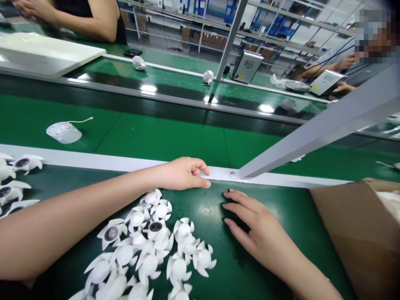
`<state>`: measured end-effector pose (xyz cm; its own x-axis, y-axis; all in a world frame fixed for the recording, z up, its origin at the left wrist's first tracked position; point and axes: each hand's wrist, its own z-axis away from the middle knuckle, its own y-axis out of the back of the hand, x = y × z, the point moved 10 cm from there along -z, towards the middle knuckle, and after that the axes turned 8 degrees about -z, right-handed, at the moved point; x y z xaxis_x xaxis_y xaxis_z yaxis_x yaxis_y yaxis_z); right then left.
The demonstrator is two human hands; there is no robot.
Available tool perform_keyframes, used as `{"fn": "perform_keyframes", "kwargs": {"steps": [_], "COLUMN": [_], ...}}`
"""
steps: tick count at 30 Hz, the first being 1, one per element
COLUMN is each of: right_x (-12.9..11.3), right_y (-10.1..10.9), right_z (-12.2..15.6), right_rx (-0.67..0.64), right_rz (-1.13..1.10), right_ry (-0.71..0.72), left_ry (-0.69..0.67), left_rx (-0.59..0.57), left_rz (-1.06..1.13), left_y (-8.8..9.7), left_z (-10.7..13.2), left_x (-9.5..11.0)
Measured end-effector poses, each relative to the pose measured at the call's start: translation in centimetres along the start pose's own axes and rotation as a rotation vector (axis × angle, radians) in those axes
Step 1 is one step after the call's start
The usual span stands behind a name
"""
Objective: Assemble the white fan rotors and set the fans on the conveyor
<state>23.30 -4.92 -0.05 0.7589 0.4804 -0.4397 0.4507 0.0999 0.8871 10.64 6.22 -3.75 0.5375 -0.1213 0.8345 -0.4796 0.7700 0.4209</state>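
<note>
My left hand (186,173) is over the white rail at the bench's far edge, its fingers loosely curled and apart from the thumb, with nothing seen between them. To its right and nearer to me, my right hand (250,221) is held low over the green bench top (212,208), fingers spread and holding nothing. Below my left forearm lies a heap of white fan blades (148,262), several with dark round hubs facing up. More white fan blades (20,183) sit at the far left, partly cut off by the frame edge.
Beyond the rail runs a green conveyor belt (171,133) carrying a white cylindrical part (64,132) with a thin wire. A slanted grey post (312,125) rises at right, above a cardboard box (346,225). Two people sit across the line, near a white foam board (46,54).
</note>
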Motion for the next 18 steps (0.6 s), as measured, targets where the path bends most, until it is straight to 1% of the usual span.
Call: {"fn": "perform_keyframes", "kwargs": {"steps": [4, 18], "right_x": [-0.19, -0.02], "right_y": [0.20, -0.01], "right_z": [-0.05, -0.01], "right_rx": [0.014, 0.003], "right_rz": [-0.002, 0.005], "right_ry": [0.009, 0.001], "left_ry": [0.005, 0.005], "left_rx": [-0.002, 0.001], "left_rz": [-0.004, -0.001], "left_y": [-0.02, -0.12], "left_z": [0.01, -0.04], "left_x": [-0.01, -0.19]}}
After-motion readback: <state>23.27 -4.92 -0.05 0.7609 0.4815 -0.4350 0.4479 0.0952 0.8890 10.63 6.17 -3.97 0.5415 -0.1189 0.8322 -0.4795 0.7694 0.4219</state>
